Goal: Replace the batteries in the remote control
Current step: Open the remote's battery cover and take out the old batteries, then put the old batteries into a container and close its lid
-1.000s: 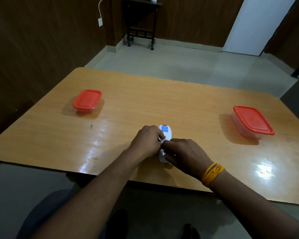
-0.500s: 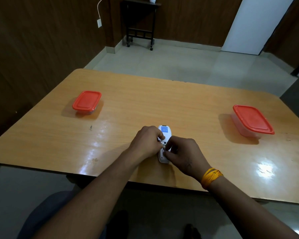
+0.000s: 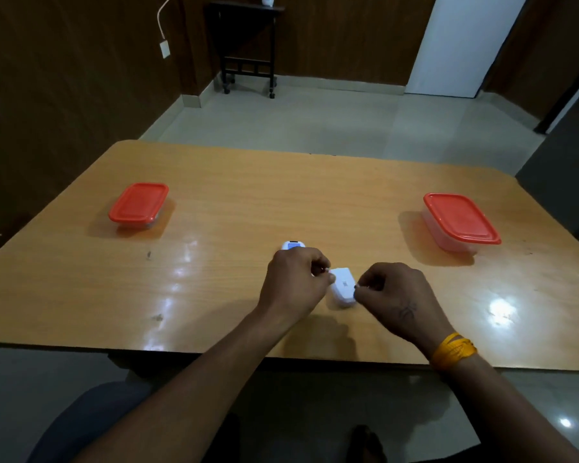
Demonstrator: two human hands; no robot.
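dim room, dark walls. overhead light glare spots on glossy table [image 3: 214, 202], soft shadows beside red-lidded containers [image 3: 137, 205]. wide-angle bending at edges, slight softness throughout.

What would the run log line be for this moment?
left hand: grips remote | right hand: pinches cover | tubs: lidded

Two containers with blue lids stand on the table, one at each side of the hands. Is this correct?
Not quite: the head view shows both lids are red, not blue. One container stands left of the hands and the other container right, both on the table.
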